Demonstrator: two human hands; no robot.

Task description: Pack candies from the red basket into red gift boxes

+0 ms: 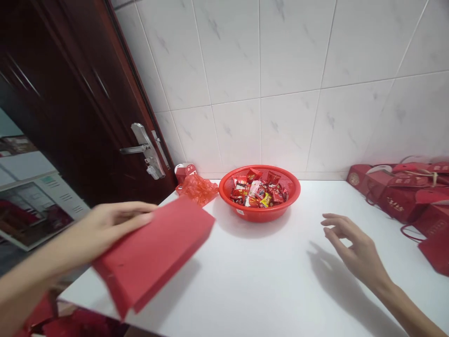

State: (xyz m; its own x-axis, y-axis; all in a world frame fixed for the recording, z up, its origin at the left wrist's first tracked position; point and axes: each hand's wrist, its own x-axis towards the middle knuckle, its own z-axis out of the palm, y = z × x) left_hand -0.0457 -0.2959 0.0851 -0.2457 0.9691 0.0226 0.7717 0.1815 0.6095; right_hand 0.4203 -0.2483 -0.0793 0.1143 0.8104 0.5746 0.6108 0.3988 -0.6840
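Note:
My left hand (129,222) grips a red paper box (159,245) by its upper left side, tilted above the table's left part. Its near end looks loose, with flaps hanging down, a little blurred. Over the table's right side, my right hand (354,248) is in the air with fingers curved, a gap between thumb and fingers, and nothing held. Between and beyond both hands stands a red plastic basket (259,214), which holds several wrapped candies (261,191) in red, white and yellow.
Several red gift boxes (400,199) with cords are grouped along the right side of the white table (266,281). A crumpled red plastic bag (198,188) and a small red-and-white box (185,172) sit at the back left. A dark door (87,93) and a tiled wall (294,61) stand behind.

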